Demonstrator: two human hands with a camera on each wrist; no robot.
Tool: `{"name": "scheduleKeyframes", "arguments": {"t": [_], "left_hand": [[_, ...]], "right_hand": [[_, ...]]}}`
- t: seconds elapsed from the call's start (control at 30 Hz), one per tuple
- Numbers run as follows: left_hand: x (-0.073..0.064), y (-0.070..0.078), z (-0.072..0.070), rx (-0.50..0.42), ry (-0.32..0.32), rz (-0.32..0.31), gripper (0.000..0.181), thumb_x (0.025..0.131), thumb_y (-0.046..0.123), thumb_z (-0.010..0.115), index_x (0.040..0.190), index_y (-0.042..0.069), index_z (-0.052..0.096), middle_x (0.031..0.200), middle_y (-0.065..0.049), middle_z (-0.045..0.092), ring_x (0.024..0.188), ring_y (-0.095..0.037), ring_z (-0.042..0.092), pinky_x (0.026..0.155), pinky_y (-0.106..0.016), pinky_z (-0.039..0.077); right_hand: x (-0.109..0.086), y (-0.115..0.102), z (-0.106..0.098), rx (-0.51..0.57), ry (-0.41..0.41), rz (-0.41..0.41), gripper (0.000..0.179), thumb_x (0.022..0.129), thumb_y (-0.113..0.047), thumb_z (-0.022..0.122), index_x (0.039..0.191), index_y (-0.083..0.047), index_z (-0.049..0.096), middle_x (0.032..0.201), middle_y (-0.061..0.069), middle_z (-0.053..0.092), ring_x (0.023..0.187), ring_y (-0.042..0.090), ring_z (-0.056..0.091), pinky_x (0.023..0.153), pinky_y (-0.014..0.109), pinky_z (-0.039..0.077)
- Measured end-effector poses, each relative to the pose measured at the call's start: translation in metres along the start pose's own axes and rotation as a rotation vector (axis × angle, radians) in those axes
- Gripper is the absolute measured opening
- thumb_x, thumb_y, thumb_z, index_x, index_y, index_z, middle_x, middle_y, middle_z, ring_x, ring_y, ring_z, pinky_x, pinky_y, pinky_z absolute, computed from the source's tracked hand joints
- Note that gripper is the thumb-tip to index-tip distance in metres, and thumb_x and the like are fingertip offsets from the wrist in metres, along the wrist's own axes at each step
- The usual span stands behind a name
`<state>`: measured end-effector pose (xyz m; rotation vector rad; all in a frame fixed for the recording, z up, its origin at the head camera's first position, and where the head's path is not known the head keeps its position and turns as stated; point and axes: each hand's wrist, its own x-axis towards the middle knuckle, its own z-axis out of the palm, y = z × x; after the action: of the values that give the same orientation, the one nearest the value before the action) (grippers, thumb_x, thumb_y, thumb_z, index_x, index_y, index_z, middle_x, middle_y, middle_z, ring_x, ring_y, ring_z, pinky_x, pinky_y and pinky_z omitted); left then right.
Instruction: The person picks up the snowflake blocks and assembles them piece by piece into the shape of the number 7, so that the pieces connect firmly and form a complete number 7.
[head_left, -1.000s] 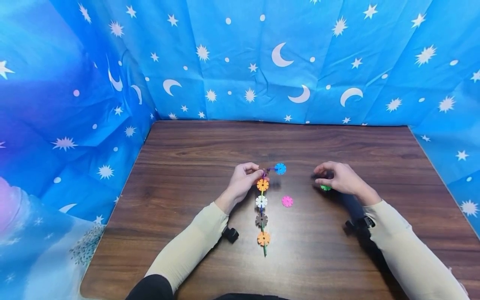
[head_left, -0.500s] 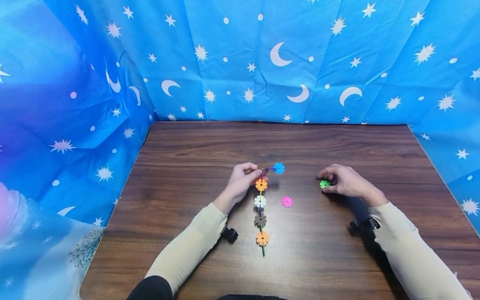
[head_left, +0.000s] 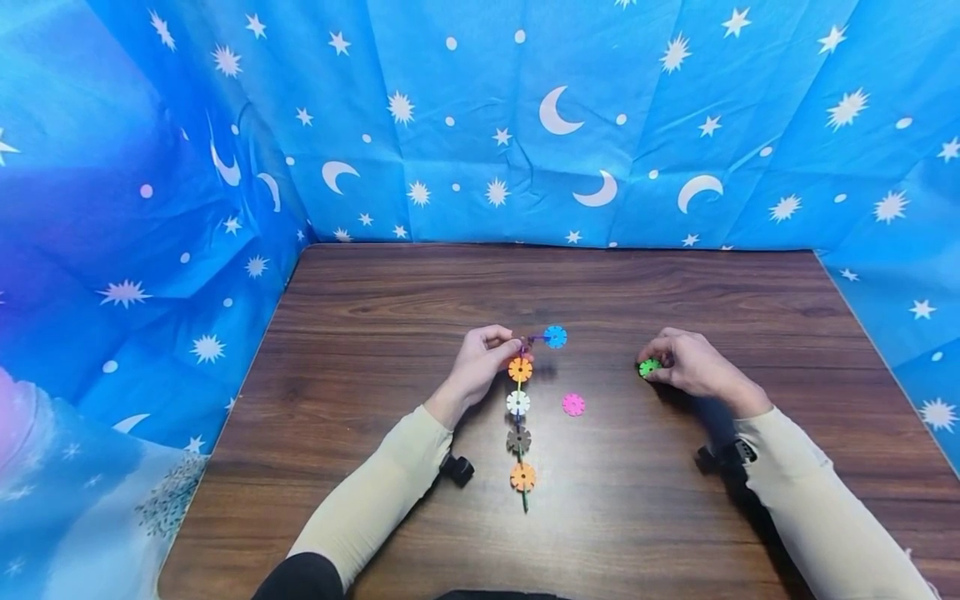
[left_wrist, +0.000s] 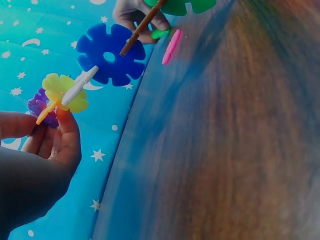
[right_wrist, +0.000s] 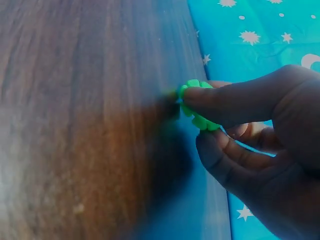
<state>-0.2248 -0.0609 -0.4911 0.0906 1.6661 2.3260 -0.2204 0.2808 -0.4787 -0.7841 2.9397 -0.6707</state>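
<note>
My left hand [head_left: 480, 362] pinches the far end of a chain of notched interlocking discs. Orange, white [head_left: 518, 403] and brown discs hang in line toward me, joined by edge-on discs. A blue disc [head_left: 556, 337] branches off to the right beyond the fingers. Up close in the left wrist view, fingers grip by a yellow disc [left_wrist: 75, 101], with a dark blue disc [left_wrist: 92, 55] further along. Over on the right, my right hand [head_left: 693, 362] holds a loose bright green disc [right_wrist: 204, 121] between thumb and fingers. A pink disc [head_left: 573, 405] lies flat on the table between the hands.
The brown wood-grain table [head_left: 375, 283] meets a blue curtain [head_left: 465, 150] with stars and moons along its back and sides. Black wrist cameras [head_left: 457, 469] are strapped under both forearms, low over the tabletop.
My right hand, earlier reaching over the green disc, has shifted slightly right and now pinches it at the near edge. The left hand and the chain have hardly moved.
</note>
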Motion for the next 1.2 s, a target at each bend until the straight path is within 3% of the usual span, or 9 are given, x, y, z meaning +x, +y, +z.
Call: {"name": "scheduleKeyframes", "arguments": {"t": [0.17,0.37,0.73,1.0,1.2], "left_hand": [[0.0,0.0,0.001,-0.008,-0.009,-0.01,0.017,0.09,-0.012,0.055,0.083,0.004,0.058,0.078,-0.004,0.067,0.069,-0.015,0.071,0.07,-0.024,0.06],[-0.001,0.001,0.001,-0.007,-0.006,-0.007,0.019,0.089,-0.012,0.055,0.082,0.004,0.058,0.078,-0.003,0.067,0.068,-0.014,0.07,0.069,-0.023,0.06],[-0.001,0.001,0.001,-0.011,-0.01,-0.009,0.017,0.09,-0.012,0.054,0.083,0.002,0.057,0.078,-0.004,0.068,0.067,-0.014,0.07,0.067,-0.023,0.06],[0.0,-0.001,0.0,-0.012,-0.014,-0.012,0.017,0.09,-0.013,0.055,0.083,0.002,0.058,0.078,-0.004,0.068,0.068,-0.014,0.07,0.069,-0.023,0.06],[0.0,-0.001,0.0,-0.013,-0.009,-0.019,0.018,0.09,-0.013,0.054,0.082,0.003,0.058,0.077,-0.004,0.068,0.067,-0.014,0.07,0.067,-0.023,0.06]], "right_hand": [[0.003,-0.003,0.001,0.013,0.079,-0.026,0.012,0.079,-0.008,0.079,0.089,-0.015,0.076,0.083,-0.004,0.066,0.068,0.004,0.055,0.059,0.024,0.045],[0.009,-0.012,0.0,0.029,0.117,-0.029,0.01,0.083,-0.01,0.076,0.091,-0.016,0.077,0.084,-0.004,0.073,0.07,0.005,0.059,0.06,0.026,0.047],[0.022,-0.024,0.003,0.067,0.151,-0.019,0.01,0.085,-0.013,0.075,0.093,-0.018,0.076,0.088,-0.002,0.073,0.077,0.011,0.063,0.067,0.031,0.051],[0.034,-0.036,0.006,0.089,0.195,-0.083,0.014,0.084,-0.011,0.076,0.096,-0.018,0.077,0.089,-0.005,0.074,0.074,0.008,0.059,0.063,0.027,0.047],[0.041,-0.045,0.01,0.104,0.242,-0.112,0.014,0.083,-0.011,0.077,0.096,-0.017,0.077,0.087,-0.004,0.073,0.074,0.007,0.061,0.063,0.029,0.051]]}}
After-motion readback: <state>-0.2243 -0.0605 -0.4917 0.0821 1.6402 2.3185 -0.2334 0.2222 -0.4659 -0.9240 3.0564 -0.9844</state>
